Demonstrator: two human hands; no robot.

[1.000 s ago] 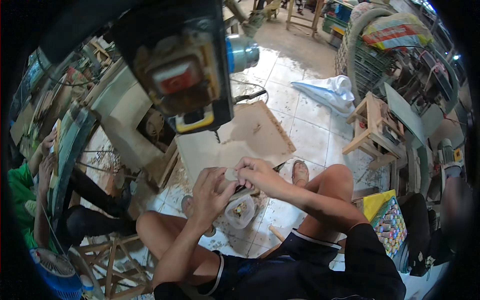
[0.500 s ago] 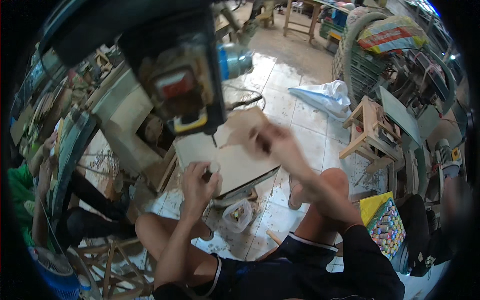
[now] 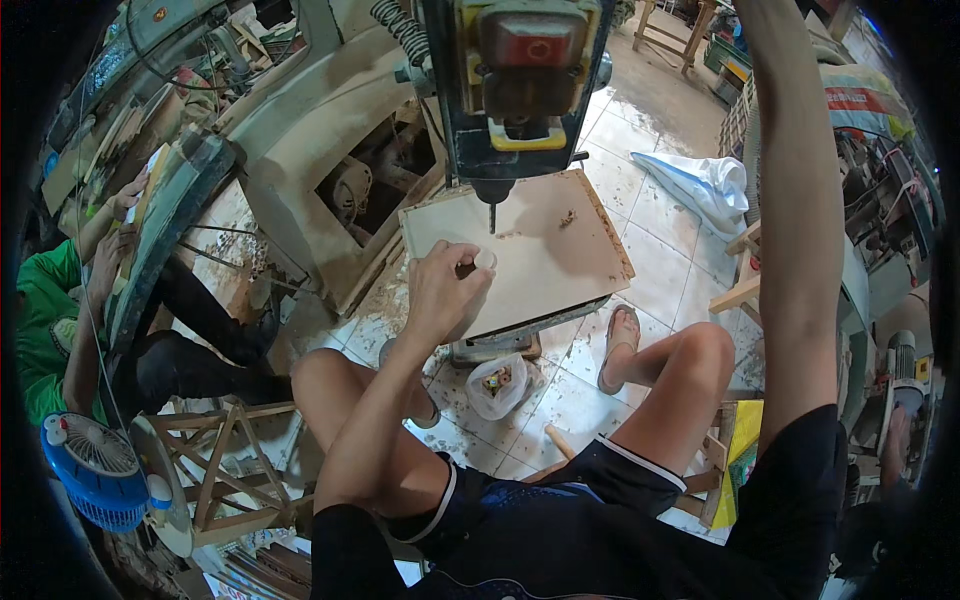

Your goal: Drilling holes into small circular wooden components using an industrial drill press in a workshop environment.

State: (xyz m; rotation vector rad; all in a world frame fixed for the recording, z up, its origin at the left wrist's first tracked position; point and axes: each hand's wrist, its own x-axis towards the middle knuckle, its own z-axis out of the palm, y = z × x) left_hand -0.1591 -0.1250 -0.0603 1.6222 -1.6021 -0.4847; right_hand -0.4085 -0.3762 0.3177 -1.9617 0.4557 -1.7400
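My left hand (image 3: 447, 290) pinches a small pale round piece (image 3: 486, 260) between thumb and fingers, just above the board. Its kind is too small to make out. Close beyond it, a thin drill bit (image 3: 492, 218) points down from the drill press (image 3: 525, 125), which has a red switch cover and yellow trim. The bit and the piece are apart. Under both lies a flat wooden board (image 3: 560, 270) with a little pile of shavings (image 3: 568, 218). My right forearm (image 3: 800, 210) reaches up past the upper edge, and the hand itself is out of sight.
A plastic tub (image 3: 497, 385) with small colourful pieces stands on the tiled floor below the board. To the left, a person in a green shirt (image 3: 50, 330) works with both hands beside a blue fan (image 3: 95, 470). A white sack (image 3: 700, 185) lies at right.
My right hand has left the board, rising up and out of the picture. The view has swung, so the drill press sits nearer the middle. My left hand keeps its pinch near the bit.
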